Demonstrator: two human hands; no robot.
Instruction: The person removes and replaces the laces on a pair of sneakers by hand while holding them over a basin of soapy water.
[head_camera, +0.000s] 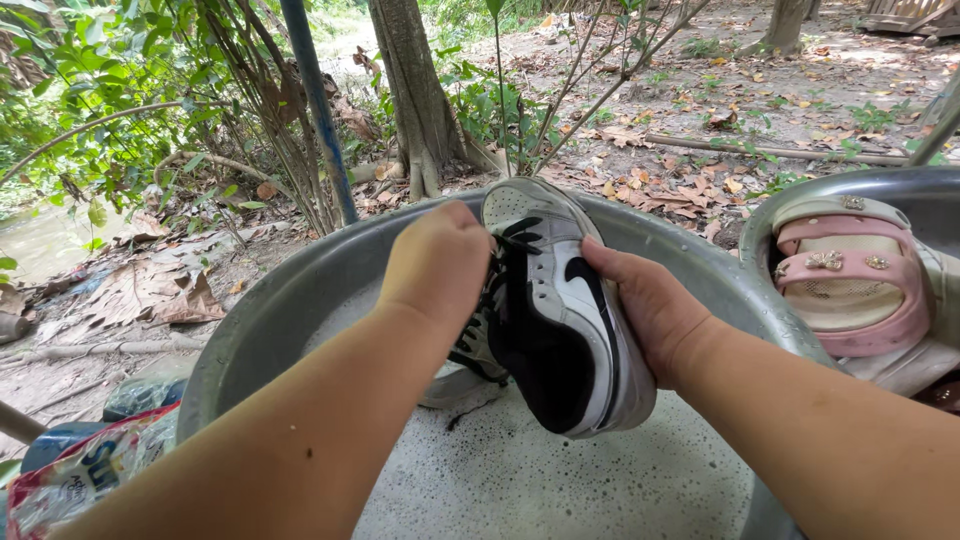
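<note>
Here, in the head view, you held a black and white sneaker (560, 300) at the centre of the frame, over a wide metal basin (270, 310) full of foamy water (540, 480). The sneaker stood tilted, toe up toward the top of the frame and heel down near the foam, its laces toward your left hand.

Your left hand (437, 262) came in from the lower left and was clenched into a fist against the laced side of the sneaker; its fingers were curled under and hidden, so whether they gripped the laces or something else could not be told. Your right hand (645, 300) came in from the lower right and grasped the sneaker's side, thumb lying across the white panel and the other fingers wrapped behind it, out of sight.

At the right edge of the frame, a second basin (900, 185) held pink clogs (850, 285) with small ornaments on the strap. In the lower left corner lay a printed plastic bag (75, 475). A blue pole (318, 110) rose behind the basin in the upper left, beside a tree trunk (415, 90), with dry leaves (150, 290) over the ground.
</note>
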